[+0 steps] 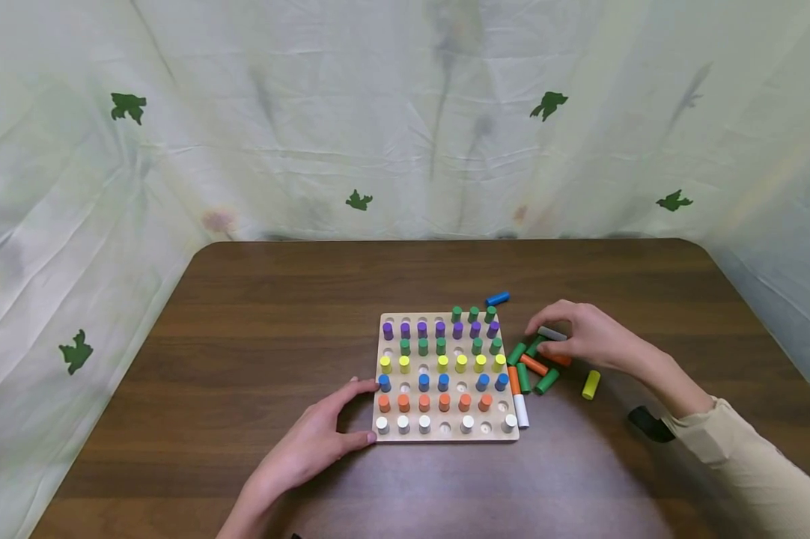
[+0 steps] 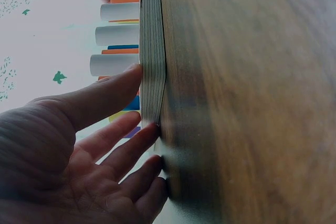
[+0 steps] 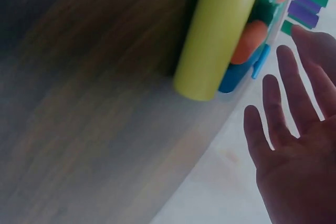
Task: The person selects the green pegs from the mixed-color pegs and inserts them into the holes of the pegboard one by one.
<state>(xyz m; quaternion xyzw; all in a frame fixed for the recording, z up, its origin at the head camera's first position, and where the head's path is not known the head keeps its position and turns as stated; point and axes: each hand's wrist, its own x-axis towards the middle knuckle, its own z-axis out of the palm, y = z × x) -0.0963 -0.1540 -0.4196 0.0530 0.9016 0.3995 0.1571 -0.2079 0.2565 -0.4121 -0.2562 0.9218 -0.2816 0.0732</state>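
Note:
A light wooden pegboard (image 1: 433,442) holds rows of upright pegs in white, orange, blue, yellow, green and purple, with some holes bare. My left hand (image 1: 314,430) rests against its left side, thumb at the near corner and index finger beside a blue peg (image 1: 384,383). In the left wrist view, the left fingers are fairly straight along the board's edge (image 2: 152,51). Right of the board, my right hand (image 1: 583,333) is over a pile of loose pegs, with a greyish peg (image 1: 552,334) between thumb and fingers. Its fingers look spread in the right wrist view.
Loose green pegs (image 1: 547,382), orange pegs (image 1: 534,364) and a white peg (image 1: 521,411) lie along the board's right side. A yellow peg (image 1: 590,384) lies apart at the right, and a blue peg (image 1: 497,298) lies behind the board. Patterned cloth surrounds the brown table (image 1: 277,299).

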